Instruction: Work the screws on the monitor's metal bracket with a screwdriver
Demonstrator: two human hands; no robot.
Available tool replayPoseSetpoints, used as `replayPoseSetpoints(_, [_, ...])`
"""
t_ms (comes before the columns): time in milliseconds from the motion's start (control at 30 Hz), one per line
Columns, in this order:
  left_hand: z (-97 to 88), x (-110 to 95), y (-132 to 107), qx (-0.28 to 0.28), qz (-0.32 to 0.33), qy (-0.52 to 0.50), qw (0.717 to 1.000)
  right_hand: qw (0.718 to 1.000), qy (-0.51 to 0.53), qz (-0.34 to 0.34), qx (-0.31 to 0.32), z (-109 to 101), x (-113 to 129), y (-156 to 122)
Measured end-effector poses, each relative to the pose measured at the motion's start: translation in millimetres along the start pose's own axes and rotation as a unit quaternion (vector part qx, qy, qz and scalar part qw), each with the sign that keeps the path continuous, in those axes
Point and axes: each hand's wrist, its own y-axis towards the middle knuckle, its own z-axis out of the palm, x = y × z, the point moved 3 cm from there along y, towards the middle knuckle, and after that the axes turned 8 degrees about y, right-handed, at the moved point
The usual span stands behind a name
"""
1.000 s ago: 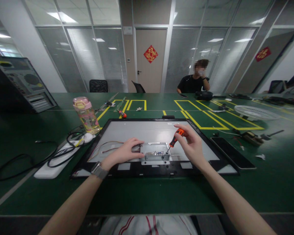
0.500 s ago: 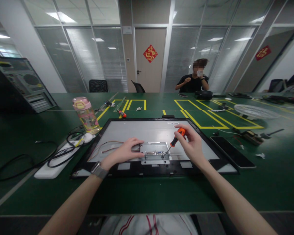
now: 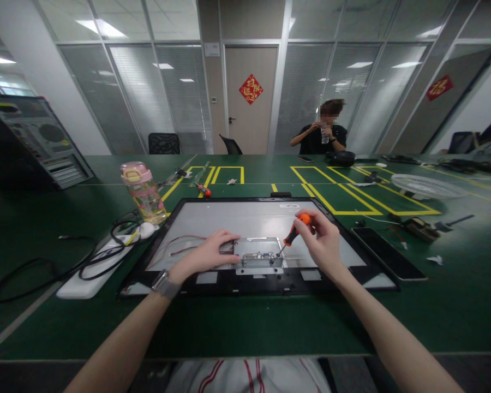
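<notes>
Between the left hand (image 3: 210, 252), spread loosely at its edge, and the right hand (image 3: 324, 241), closed around a screwdriver (image 3: 293, 234), the metal box (image 3: 257, 247) is placed, screwdriving apparently being done and firm, steady turning called for next.

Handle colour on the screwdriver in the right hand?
Orange and black; the screwdriver handle shows best in the head view, the only one.

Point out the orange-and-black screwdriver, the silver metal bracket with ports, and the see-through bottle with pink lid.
Orange-and-black screwdriver (image 3: 293, 234): head view, on the handle.
Silver metal bracket with ports (image 3: 255, 247): head view, on its flat top.
See-through bottle with pink lid (image 3: 146, 195): head view, on its body.
</notes>
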Motion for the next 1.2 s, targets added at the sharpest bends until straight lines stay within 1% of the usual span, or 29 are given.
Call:
replayPoseSetpoints(133, [-0.9,-2.6,0.0,0.003,-0.002,-0.002,1.000,0.999,0.032,0.024,-0.027,1.4,-3.0,0.6])
replayPoseSetpoints(200, [-0.9,-2.7,0.0,0.004,-0.003,0.000,1.000,0.999,0.028,0.014,-0.037,1.7,-2.2,0.8])
replayPoseSetpoints(267, [-0.8,-2.3,-0.1,0.002,-0.003,0.002,1.000,0.999,0.001,0.000,-0.037,1.3,-1.2,0.6])
replayPoseSetpoints(333, [-0.7,-1.7,-0.1,0.000,-0.003,0.001,1.000,1.000,-0.016,-0.008,-0.019,0.4,-1.4,0.0])
replayPoseSetpoints(400, [-0.6,-1.3,-0.2,0.001,-0.001,-0.001,1.000,1.000,-0.006,-0.004,0.007,-1.0,-3.1,-1.0])
replayPoseSetpoints(467, [-0.4,-0.9,-0.1,0.002,0.001,-0.001,1.000,1.000,0.009,-0.004,0.020,-3.0,-4.3,-1.7])
replayPoseSetpoints(567, [0.1,0.2,0.4,-0.001,0.003,0.000,1.000,0.999,-0.010,-0.017,0.025,-4.1,-2.7,-1.4])
replayPoseSetpoints(700, [1.4,2.6,1.2,-0.003,0.002,0.002,1.000,0.998,-0.043,-0.035,0.013,-2.6,3.4,-0.2])
replayPoseSetpoints(900, [2.7,4.4,1.2,-0.002,0.003,0.001,1.000,0.997,-0.012,-0.047,0.055,-0.2,6.4,0.3])
replayPoseSetpoints(1033, [2.2,4.1,1.0,-0.001,-0.001,0.003,1.000,0.998,-0.009,-0.048,0.046,0.7,6.4,1.1])
replayPoseSetpoints(1200, [1.4,2.8,0.5,-0.001,-0.002,-0.002,1.000,0.999,-0.004,-0.039,0.016,1.4,2.9,-0.5])
